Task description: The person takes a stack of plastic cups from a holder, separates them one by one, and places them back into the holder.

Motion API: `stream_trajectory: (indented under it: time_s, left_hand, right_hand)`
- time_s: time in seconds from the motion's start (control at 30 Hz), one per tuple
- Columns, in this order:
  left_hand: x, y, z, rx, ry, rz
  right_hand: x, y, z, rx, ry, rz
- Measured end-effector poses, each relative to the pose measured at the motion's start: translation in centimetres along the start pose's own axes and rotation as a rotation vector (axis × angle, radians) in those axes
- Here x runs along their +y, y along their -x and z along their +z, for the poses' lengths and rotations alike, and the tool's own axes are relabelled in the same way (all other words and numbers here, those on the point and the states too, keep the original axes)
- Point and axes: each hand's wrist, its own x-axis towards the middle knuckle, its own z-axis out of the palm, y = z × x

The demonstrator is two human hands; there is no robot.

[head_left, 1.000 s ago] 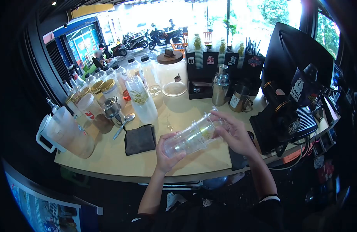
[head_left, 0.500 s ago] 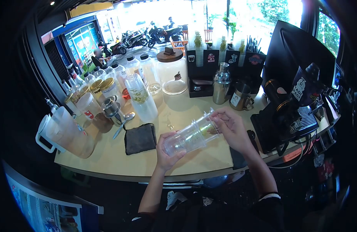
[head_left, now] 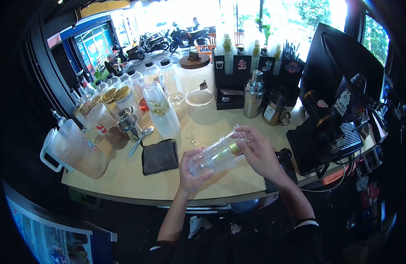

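Left hand [head_left: 190, 169]: closed around the base end of a stack of clear cups [head_left: 215, 155], thumb on the near side, fingers wrapped under the bottom.
Right hand [head_left: 260, 154]: clamped on the opposite, rim end of the same stack; fingertips [head_left: 241, 132] are pinched over the outermost rims.

Stack lies tilted, base low toward the left hand and rims higher toward the right hand. It is held in the air above the front part of the counter [head_left: 137, 187], touching nothing but the two hands. A yellow-green mark shows through the plastic near the rims. The number of cups nested cannot be counted; the walls blur together.

Surroundings, working outward:
- Dark cloth [head_left: 159, 157] flat on the counter, just left of the left hand.
- Spoon [head_left: 141, 140] beside the cloth's far corner, next to a small metal filter [head_left: 125, 120].
- Tall clear bottle [head_left: 161, 111] upright behind the cloth.
- Frosted pitcher [head_left: 75, 152] at the counter's left end, well apart from the hands.
- Glass jar [head_left: 196, 86] with a wooden lid at the back.
- Steel shaker [head_left: 254, 94] and steel mug [head_left: 275, 113] side by side, beyond the right hand.
- Black grinder [head_left: 328, 127] at the right edge, near the right forearm.
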Motion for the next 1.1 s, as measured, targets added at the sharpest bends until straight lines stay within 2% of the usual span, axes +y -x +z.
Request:
stream_trajectory:
  time_s: [0.1,0.27,0.37,0.47,0.7,0.77,0.83,0.9,1.1]
  left_hand:
    - [0.1,-0.1,0.2,0.006,0.013,-0.005]
    - [0.2,-0.7,0.4,-0.028,-0.077,0.070]
    - [0.6,-0.7,0.6,-0.019,-0.056,0.051]
    - [0.7,-0.8,0.5,-0.020,-0.066,0.061]
    - [1.0,-0.8,0.5,-0.026,-0.100,0.069]
    - [1.2,-0.8,0.5,-0.029,-0.115,0.077]
    - [1.3,-0.7,0.4,0.071,0.179,-0.089]
    - [1.0,-0.6,-0.6,0.074,0.215,-0.093]
    - [0.0,-0.6,-0.5,0.005,0.176,-0.065]
  right_hand:
    - [0.2,0.3,-0.6,-0.098,0.116,0.043]
    - [0.3,0.6,-0.3,-0.110,0.006,-0.036]
    - [0.4,0.2,-0.7,-0.117,-0.135,0.040]
    - [0.7,0.1,-1.1,-0.128,-0.192,0.011]
    - [-0.1,0.0,-1.0,-0.067,-0.130,0.032]
    - [-0.5,0.1,-1.1,-0.021,-0.007,0.011]
    - [-0.8,0.0,-1.9,0.037,0.021,-0.015]
    - [-0.9,-0.3,-2.6,0.098,0.050,-0.043]
    - [-0.9,-0.2,-2.4,0.014,0.078,-0.010]
